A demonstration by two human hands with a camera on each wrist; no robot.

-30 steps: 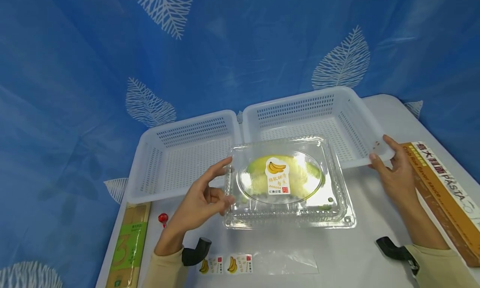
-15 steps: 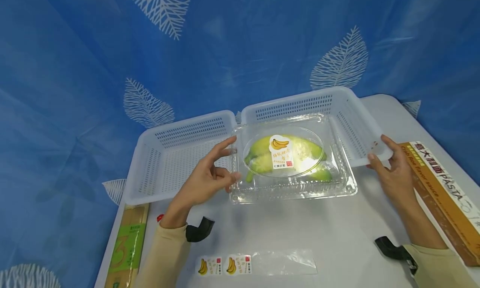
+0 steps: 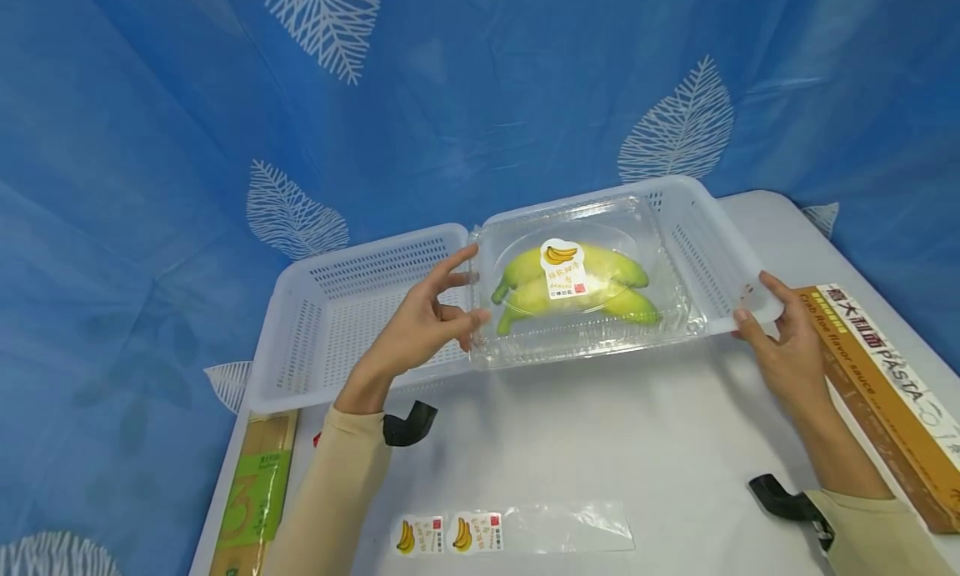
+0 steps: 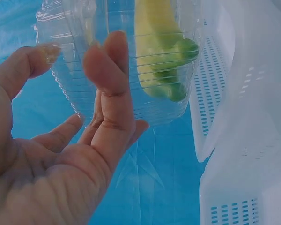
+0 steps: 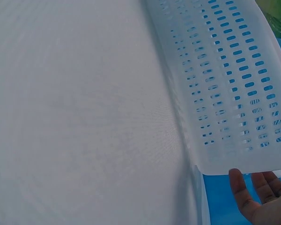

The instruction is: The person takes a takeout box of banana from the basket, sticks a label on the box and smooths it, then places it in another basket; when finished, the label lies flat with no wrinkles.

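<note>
My left hand (image 3: 412,334) grips the left end of a clear plastic clamshell box (image 3: 600,230), thumb at the near side and fingers at the far side. Inside lie green-yellow bananas (image 3: 611,297), and a banana sticker (image 3: 565,272) is on the lid. The box overlaps the right white basket (image 3: 723,242) in the head view, tilted. At that basket's near right corner, my right hand (image 3: 787,355) pinches the rim between thumb and fingers. The left wrist view shows the box end (image 4: 154,110) between thumb and fingers. In the right wrist view, fingertips (image 5: 239,185) touch the basket's edge.
A second white basket (image 3: 273,334) stands to the left. A green-banded packet (image 3: 255,493) lies at the left edge, a brown pasta box (image 3: 885,401) at the right. A clear strip (image 3: 570,526) with two banana stickers (image 3: 476,533) lies in front on the white table (image 3: 675,459).
My left hand has moved the clamshell box away from me, up the head view and over the right basket. The right hand keeps its hold on the basket corner.
</note>
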